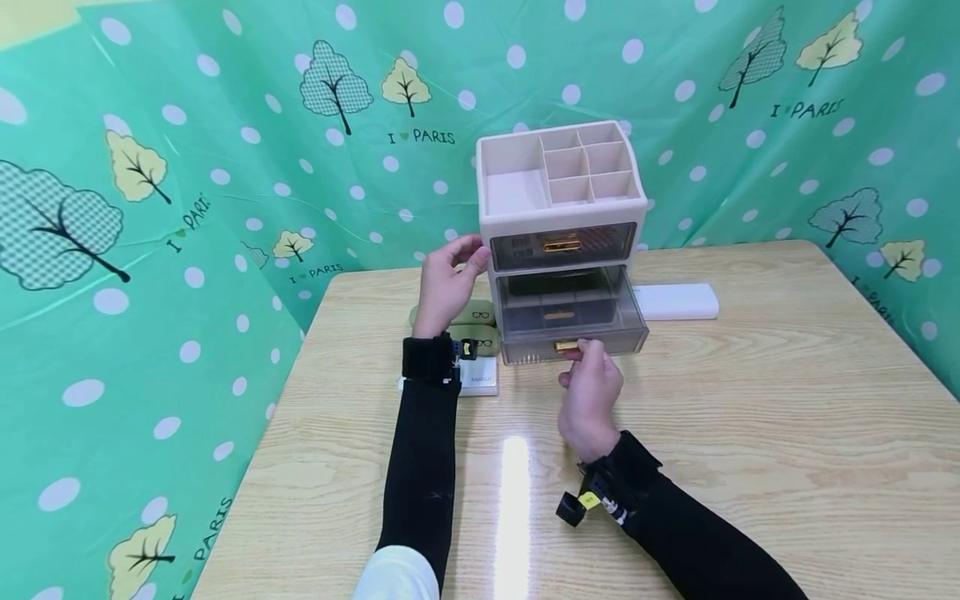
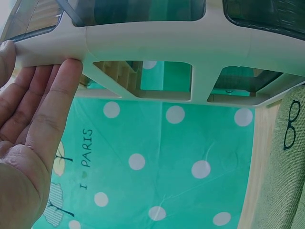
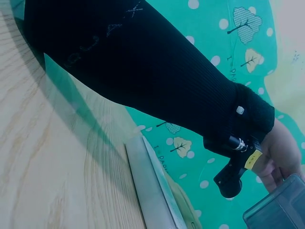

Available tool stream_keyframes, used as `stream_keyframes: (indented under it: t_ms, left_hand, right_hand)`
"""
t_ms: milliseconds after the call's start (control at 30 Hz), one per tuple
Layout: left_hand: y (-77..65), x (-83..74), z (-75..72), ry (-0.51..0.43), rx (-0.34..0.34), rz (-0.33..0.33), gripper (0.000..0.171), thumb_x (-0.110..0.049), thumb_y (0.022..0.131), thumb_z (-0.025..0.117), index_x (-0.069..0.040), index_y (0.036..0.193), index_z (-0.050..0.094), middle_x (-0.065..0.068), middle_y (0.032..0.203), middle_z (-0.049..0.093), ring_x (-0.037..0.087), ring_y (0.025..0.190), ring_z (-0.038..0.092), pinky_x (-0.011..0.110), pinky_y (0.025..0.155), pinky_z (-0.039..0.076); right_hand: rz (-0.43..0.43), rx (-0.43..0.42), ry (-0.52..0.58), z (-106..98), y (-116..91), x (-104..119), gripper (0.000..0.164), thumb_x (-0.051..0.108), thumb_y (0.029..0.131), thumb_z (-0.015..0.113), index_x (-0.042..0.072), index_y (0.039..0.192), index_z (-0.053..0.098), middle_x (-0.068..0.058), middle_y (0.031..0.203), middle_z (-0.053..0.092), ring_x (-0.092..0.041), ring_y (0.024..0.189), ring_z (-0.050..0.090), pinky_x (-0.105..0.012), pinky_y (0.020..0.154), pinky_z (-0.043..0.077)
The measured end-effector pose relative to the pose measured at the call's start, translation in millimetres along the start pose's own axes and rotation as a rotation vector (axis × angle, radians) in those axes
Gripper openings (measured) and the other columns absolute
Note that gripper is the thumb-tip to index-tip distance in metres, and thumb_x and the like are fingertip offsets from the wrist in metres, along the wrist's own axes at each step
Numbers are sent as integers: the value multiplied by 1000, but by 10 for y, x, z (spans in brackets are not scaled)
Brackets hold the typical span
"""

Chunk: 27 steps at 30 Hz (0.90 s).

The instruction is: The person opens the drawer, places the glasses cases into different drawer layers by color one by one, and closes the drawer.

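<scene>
A white desk organizer [image 1: 562, 218] with smoky clear drawers stands at the back of the table. My left hand [image 1: 448, 279] holds its left front edge, thumb toward the front and fingers along the side. In the left wrist view the fingers [image 2: 59, 102] reach to the pale frame [image 2: 143, 45]. My right hand [image 1: 591, 398] pinches the gold handle [image 1: 567, 345] of the lower drawer [image 1: 536, 348], which is pulled out. The upper drawer [image 1: 517, 250] is closed. The right wrist view shows the left arm [image 3: 167, 76] and the drawer's corner [image 3: 279, 210]; the right hand is outside it.
Two green glasses cases [image 1: 480, 340] and a flat white box [image 1: 480, 377] lie left of the organizer, partly behind the left wrist. A long white object [image 1: 678, 302] lies to its right. Green polka-dot cloth [image 1: 262, 125] hangs behind the wooden table [image 1: 750, 400].
</scene>
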<state>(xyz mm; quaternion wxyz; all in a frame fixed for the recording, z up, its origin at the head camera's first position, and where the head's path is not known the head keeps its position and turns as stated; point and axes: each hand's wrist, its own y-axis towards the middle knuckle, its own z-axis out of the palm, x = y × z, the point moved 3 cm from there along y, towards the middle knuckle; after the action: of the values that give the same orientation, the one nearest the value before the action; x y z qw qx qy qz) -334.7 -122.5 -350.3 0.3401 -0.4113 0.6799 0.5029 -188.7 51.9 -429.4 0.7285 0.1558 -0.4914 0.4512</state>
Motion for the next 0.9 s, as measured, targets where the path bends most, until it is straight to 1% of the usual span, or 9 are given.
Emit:
stream_keyframes:
  t_ms: [100,267,433,567,700,800,900]
  left_hand:
    - [-2,-14,1,7,0,-3,35,-28,99,69,-3,124,70,12,116,73,21,105,69,29,90,60]
    - [-4,-19,1,19,3,16,36,-28,99,69,-3,125,70,11,116,73,21,105,69,29,90,60]
    - [-11,-9,9,17,4,17,36,-28,99,69,-2,125,70,11,116,72,20,104,69,28,89,60]
    - [-5,2,10,7,5,20,37,-28,99,69,0,125,69,13,116,72,21,104,69,27,89,60]
    - [-5,-3,10,-5,6,17,38,-28,99,69,0,124,69,14,116,72,22,104,69,27,89,60]
    - [-7,-9,8,-9,7,10,37,-28,99,69,0,124,69,14,116,72,22,105,69,27,89,60]
    - [-5,-4,7,-13,6,4,37,-27,99,69,0,124,69,14,117,72,22,105,69,27,90,60]
  right_hand:
    - [-9,5,11,-19,-8,12,35,14,98,49,13,63,47,-5,81,54,-14,60,40,-22,56,37]
    - [1,13,8,-38,-39,0,32,14,99,49,10,67,51,-4,81,54,-14,59,40,-23,58,38]
    - [1,18,9,-55,-60,-17,32,16,99,48,8,68,52,-3,79,53,-14,59,38,-24,59,37]
    - [-5,28,17,-60,-69,-18,34,15,100,48,9,67,50,-3,77,53,-14,58,38,-24,58,37]
    - [11,57,28,-74,-85,-4,30,15,102,47,8,74,55,-1,70,50,-13,55,38,-23,54,38]
    - [40,76,8,-95,-91,4,28,18,104,48,5,81,58,1,61,46,-12,51,37,-22,50,38]
    - [66,97,-19,-117,-94,9,32,22,106,49,5,80,57,2,59,45,-11,50,37,-22,48,38]
